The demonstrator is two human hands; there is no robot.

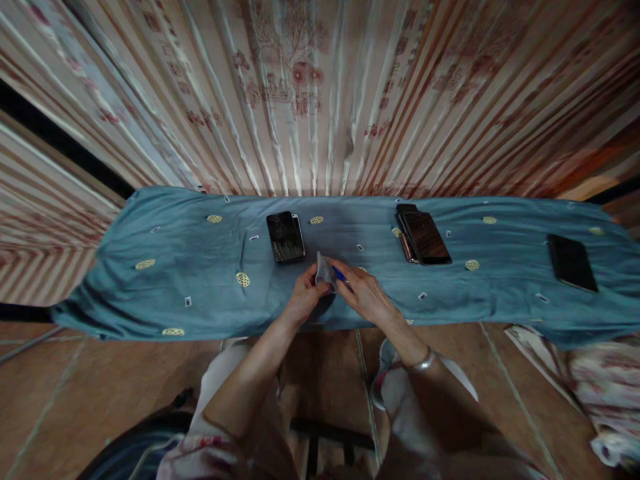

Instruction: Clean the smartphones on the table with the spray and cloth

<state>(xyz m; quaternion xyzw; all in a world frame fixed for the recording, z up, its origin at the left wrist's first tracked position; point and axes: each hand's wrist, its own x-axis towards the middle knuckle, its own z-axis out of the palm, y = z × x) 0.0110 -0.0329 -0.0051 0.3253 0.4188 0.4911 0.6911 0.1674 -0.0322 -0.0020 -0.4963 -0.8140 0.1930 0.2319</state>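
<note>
Both hands pinch a small clear plastic packet (324, 272) above the teal cloth-covered surface (190, 267).
Left hand (304, 295) fingers grip its edge; right hand (364, 293) fingers clamp the blue-tipped side, holding it taut.

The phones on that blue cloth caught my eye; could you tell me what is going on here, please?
A seated person holds a small whitish packet between the left hand and the right hand, just above the blue cloth; something blue shows beside it. A dark phone lies just beyond the hands, a stack of phones further right, and another phone near the right end.
</note>
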